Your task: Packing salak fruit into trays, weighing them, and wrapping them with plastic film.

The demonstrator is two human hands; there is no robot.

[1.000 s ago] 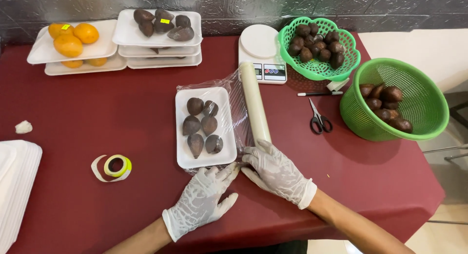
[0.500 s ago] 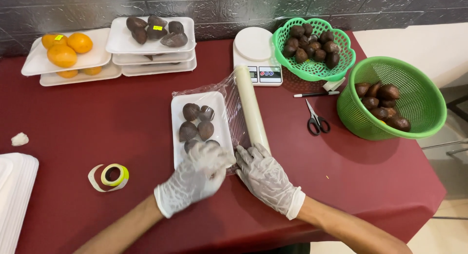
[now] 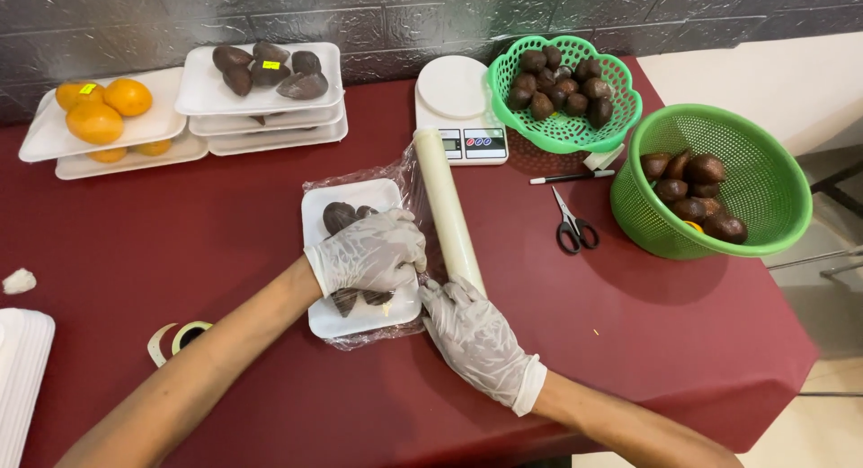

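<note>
White foam tray (image 3: pixel 316 218) of dark fruit (film-draped) beside cling-film roll (image 3: pixel 447 207).

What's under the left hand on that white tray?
The left hand lies over the white tray of dark brown fruit. Two show above the glove and parts of two below; any beneath the palm are covered. Clear wrap lies under the tray.

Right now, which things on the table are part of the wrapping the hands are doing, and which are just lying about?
In use:
- left hand resting on the white foam tray of dark fruit
- right hand at the cling film roll
- film sheet under the tray

Lying about:
- scissors
- pen
- kitchen scale
- two green baskets
- tape roll
- trays of oranges
</note>
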